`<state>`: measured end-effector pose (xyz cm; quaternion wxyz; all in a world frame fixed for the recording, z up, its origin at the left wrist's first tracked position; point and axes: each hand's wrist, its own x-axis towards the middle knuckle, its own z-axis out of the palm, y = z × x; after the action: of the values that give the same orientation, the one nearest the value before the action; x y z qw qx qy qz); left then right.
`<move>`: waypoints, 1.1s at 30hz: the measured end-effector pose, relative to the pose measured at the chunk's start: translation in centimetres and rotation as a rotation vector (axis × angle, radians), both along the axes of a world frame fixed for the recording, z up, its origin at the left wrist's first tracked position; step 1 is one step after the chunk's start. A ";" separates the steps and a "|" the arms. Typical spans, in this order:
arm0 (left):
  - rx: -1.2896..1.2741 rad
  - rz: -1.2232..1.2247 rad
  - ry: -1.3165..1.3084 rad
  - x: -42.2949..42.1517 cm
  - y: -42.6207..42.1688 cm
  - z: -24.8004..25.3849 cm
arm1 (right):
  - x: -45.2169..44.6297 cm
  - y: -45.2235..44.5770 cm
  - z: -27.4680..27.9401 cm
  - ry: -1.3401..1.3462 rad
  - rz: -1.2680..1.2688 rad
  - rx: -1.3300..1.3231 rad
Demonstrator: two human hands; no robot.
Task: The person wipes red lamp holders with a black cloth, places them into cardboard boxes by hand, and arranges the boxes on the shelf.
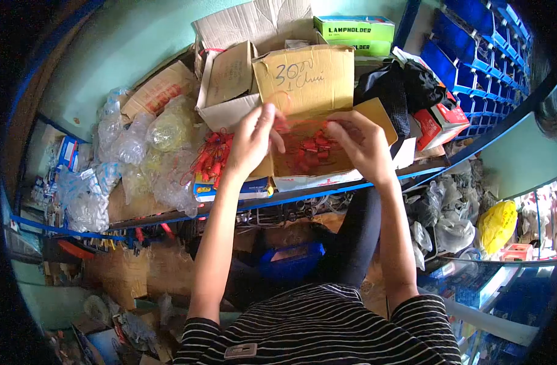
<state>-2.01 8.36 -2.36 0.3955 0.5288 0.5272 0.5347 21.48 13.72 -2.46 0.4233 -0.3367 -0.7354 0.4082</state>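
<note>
So both bare hands are up over an open cardboard box (304, 79) around the middle of the frame, the one with handwriting on its raised flap. There's a thin red wire (283, 102) looping up by the fingers of the left hand (249, 143), and it seems to run across toward the right hand (368, 144). Right grip looks pinched on the wire, thumb against fingertip. Left one I honestly can't tell: thumb's up, fingers curled, and it's too blurry to say if they've got hold of it.

Red pieces (315, 150) sit inside the box just below the hands, and there's a red pile (213, 159) left of center on the tabletop (127, 205), over a blue and yellow box (233, 190).

My read: the step in hand is handling that wire two-handed. Next move probably calls for a light pinch and keeping the loop from snagging on the other red bits.
</note>
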 end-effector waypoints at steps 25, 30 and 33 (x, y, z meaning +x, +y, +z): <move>0.079 0.538 1.173 -6.9 -10.0 -6.0 | -2.5 0.2 -1.3 -0.301 -0.229 0.483; 0.091 0.516 1.189 -7.1 -9.7 -5.9 | -11.9 -4.0 2.4 -0.493 0.302 0.580; 0.120 0.473 1.135 -8.4 -9.4 -6.6 | -15.6 -2.0 -1.1 -0.642 0.423 0.737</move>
<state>-10.45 -1.03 -8.98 -0.1062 0.6209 0.7275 0.2720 5.88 11.73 -3.60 0.1756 -0.1182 -0.9744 0.0754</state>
